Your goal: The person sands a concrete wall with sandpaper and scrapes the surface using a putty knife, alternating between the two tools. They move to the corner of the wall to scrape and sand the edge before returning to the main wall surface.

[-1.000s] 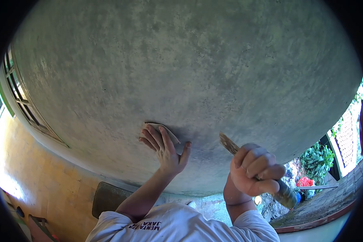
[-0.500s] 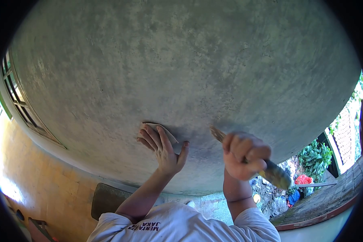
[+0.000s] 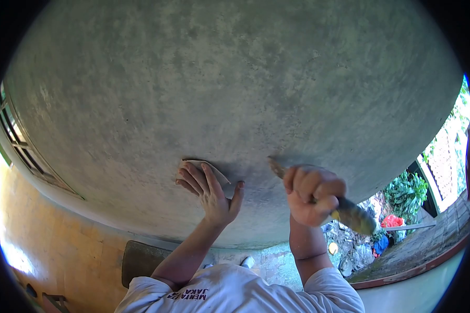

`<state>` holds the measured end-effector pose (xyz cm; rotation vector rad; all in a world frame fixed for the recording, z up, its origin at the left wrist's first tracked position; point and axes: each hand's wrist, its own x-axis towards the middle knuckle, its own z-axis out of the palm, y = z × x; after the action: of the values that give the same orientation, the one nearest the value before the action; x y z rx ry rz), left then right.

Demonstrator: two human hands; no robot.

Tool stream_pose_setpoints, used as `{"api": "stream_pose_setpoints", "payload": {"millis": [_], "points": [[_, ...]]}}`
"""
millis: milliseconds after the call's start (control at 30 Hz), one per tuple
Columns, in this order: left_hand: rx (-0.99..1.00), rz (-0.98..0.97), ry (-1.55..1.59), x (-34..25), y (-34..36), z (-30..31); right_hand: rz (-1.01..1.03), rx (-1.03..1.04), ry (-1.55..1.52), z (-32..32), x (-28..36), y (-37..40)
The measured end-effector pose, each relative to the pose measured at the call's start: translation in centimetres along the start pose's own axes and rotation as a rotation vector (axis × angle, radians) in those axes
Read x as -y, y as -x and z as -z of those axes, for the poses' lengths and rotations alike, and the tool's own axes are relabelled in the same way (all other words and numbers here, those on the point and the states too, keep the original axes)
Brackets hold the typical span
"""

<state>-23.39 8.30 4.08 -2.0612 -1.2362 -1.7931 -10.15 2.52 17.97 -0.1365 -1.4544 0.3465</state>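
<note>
My left hand lies against the grey wall with its fingers stretched and spread. Under those fingertips a thin pale sheet is pressed to the wall; most of it is covered, and its kind cannot be made out. To the right, my right hand is closed in a fist around a hand tool. A thick dark and yellowish handle sticks out below the fist, and a narrow brown end points up toward the wall. Blur hides whether that tip touches the surface.
A barred window is at the far left, above an orange tiled floor. A dark, flat-topped object stands below my left arm. On the right are a ledge, green plants and red and blue items.
My right hand and the tool have shifted slightly left and up. My left hand stays almost in place on the sheet. The head view has tilted a little.
</note>
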Motion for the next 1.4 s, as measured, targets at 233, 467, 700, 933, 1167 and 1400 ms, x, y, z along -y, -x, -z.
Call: {"api": "stream_pose_setpoints", "payload": {"millis": [233, 467, 700, 933, 1167, 1400], "points": [[0.044, 0.014, 0.003, 0.2, 0.3, 0.4, -0.001, -0.077, -0.002, -0.4, -0.3, 0.6], [0.190, 0.051, 0.066, -0.5, 0.1, 3.1, -0.506, 0.059, -0.165, 2.1, 0.2, 12.6], [0.204, 0.019, -0.007, -1.7, -5.3, 5.6, -1.197, -0.216, 0.388, 7.3, 6.0, 29.5], [0.240, -0.299, -0.153, -9.7, -6.4, -0.3, -1.127, 0.080, 1.010, 12.4, 12.5, 30.0], [0.562, -0.313, -0.291, -5.0, 10.7, -6.1, -1.105, -0.526, 0.627, 12.5, 16.6, 30.2], [0.131, -0.232, -0.299, -1.9, -0.1, 0.1, -1.168, -0.972, 0.091, 16.3, 20.4, 39.4]]}}
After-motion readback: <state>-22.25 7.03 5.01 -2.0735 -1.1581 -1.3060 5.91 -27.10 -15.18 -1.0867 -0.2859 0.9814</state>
